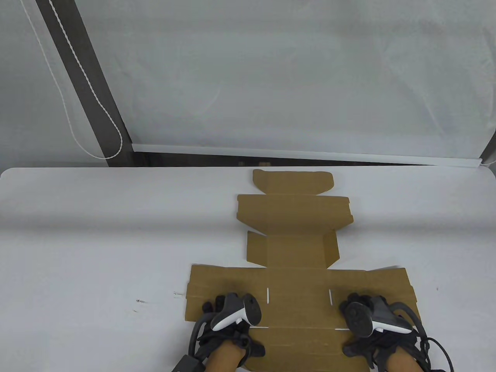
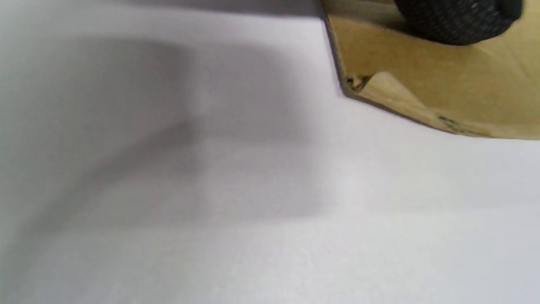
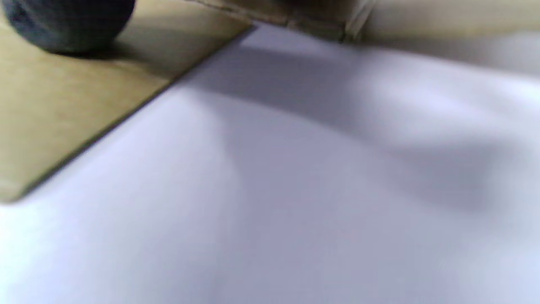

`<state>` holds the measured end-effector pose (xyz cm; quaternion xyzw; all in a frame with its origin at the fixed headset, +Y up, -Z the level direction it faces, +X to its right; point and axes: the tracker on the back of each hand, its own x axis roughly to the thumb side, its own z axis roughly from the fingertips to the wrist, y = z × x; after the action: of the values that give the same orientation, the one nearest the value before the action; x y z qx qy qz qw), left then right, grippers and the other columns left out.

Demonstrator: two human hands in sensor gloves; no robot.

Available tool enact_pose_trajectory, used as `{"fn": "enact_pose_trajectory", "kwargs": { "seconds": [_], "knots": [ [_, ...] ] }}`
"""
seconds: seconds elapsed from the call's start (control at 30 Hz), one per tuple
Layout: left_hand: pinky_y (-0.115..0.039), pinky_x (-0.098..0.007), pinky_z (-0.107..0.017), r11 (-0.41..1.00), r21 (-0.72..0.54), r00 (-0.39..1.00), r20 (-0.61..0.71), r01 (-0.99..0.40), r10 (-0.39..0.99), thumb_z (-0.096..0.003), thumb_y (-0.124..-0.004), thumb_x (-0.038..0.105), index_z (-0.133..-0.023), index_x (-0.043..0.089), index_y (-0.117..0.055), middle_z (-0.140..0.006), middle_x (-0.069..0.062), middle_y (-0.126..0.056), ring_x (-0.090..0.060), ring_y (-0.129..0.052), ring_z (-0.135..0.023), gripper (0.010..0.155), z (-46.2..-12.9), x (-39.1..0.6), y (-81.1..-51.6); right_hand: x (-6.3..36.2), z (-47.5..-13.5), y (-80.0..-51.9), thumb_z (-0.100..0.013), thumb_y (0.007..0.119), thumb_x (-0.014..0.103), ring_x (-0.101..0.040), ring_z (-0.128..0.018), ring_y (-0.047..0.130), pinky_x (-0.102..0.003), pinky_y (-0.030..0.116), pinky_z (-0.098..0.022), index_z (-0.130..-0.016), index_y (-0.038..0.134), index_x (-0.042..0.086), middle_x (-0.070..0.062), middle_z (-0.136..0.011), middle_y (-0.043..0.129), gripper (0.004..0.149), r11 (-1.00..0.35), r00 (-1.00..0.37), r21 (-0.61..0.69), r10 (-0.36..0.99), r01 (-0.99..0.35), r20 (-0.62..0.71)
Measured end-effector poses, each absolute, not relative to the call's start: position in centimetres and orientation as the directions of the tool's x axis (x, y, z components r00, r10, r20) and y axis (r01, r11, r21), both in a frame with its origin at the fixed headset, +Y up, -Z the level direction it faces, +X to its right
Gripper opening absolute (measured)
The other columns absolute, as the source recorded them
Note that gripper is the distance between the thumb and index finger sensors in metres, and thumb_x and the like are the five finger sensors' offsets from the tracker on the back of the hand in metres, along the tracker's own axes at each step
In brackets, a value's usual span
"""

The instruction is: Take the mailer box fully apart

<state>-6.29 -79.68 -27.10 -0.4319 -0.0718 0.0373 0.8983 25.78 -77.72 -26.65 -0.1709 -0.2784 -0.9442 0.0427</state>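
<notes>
The brown cardboard mailer box (image 1: 296,248) lies unfolded and nearly flat on the white table (image 1: 97,232), its panels running from the far edge toward me. My left hand (image 1: 228,310) rests flat on the left side panel near the front. My right hand (image 1: 368,310) rests flat on the right side panel. The far end of the right panel lifts slightly off the table. In the left wrist view a gloved fingertip (image 2: 455,21) presses on the cardboard (image 2: 422,84) near its corner. In the right wrist view a fingertip (image 3: 67,23) presses on the cardboard (image 3: 63,109).
A white window blind and a dark frame with a cord (image 1: 77,77) stand behind the table's far edge. A few small dark marks (image 1: 140,301) show on the table left of the cardboard.
</notes>
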Motion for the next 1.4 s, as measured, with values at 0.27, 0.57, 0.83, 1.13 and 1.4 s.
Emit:
{"fn": "enact_pose_trajectory", "kwargs": {
  "seconds": [0.27,0.57,0.83,1.13,1.4],
  "knots": [
    [0.009,-0.068,-0.062,0.618,-0.786,0.975,0.134,-0.005,0.178,-0.0431,-0.079,0.057,-0.101,0.033,0.007,-0.103,-0.014,0.023,-0.046,0.016,-0.094,0.106,-27.0,-5.9,-79.3,25.1,-26.7,-75.3,-0.049,0.075,0.056,-0.050,-0.109,0.031,-0.069,0.026,-0.077,-0.111,0.021,0.021,-0.024,-0.117,0.011,0.089,-0.962,-0.899,0.272,0.113,0.007,0.423],
    [0.019,-0.063,-0.061,0.793,-0.471,0.862,0.122,-0.387,0.492,-0.0510,-0.068,0.054,-0.108,0.025,-0.006,-0.111,-0.007,0.013,-0.037,0.016,-0.101,0.090,-28.3,-8.6,-74.9,27.7,-26.5,-72.6,-0.052,0.071,0.053,-0.051,-0.107,0.041,-0.069,0.031,-0.076,-0.112,0.034,0.017,-0.026,-0.117,0.027,0.078,-0.968,-0.891,-0.110,0.161,-0.227,0.423],
    [0.011,-0.068,-0.062,0.807,-0.287,0.787,0.214,-0.515,0.578,-0.0512,-0.069,0.055,-0.113,0.015,-0.032,-0.119,-0.016,-0.016,-0.042,0.001,-0.105,0.083,-27.8,-10.6,-71.7,25.5,-27.5,-72.6,-0.055,0.069,0.040,-0.050,-0.106,0.050,-0.069,0.034,-0.077,-0.111,0.049,0.018,-0.023,-0.119,0.041,0.063,-0.965,-0.892,-0.168,0.108,-0.199,0.438],
    [0.005,-0.067,-0.064,0.778,-0.600,0.897,0.219,-0.186,0.383,-0.0504,-0.069,0.058,-0.113,0.021,-0.028,-0.118,-0.016,-0.014,-0.042,-0.002,-0.104,0.084,-28.0,-8.3,-75.1,25.9,-33.9,-76.3,-0.055,0.063,0.057,-0.047,-0.114,0.023,-0.066,0.018,-0.080,-0.113,0.030,0.024,-0.016,-0.122,0.015,0.075,-0.974,-0.960,0.195,-0.062,0.119,0.273],
    [0.010,-0.065,-0.063,0.821,-0.505,0.887,0.204,-0.267,0.414,-0.0505,-0.070,0.056,-0.111,0.022,-0.017,-0.117,-0.014,-0.005,-0.040,0.005,-0.103,0.088,-28.4,-8.4,-75.0,29.3,-34.1,-78.6,-0.054,0.059,0.060,-0.050,-0.111,0.021,-0.067,0.018,-0.078,-0.113,0.027,0.022,-0.020,-0.119,0.010,0.077,-0.901,-0.955,0.388,0.264,-0.195,0.134]
  ]
}}
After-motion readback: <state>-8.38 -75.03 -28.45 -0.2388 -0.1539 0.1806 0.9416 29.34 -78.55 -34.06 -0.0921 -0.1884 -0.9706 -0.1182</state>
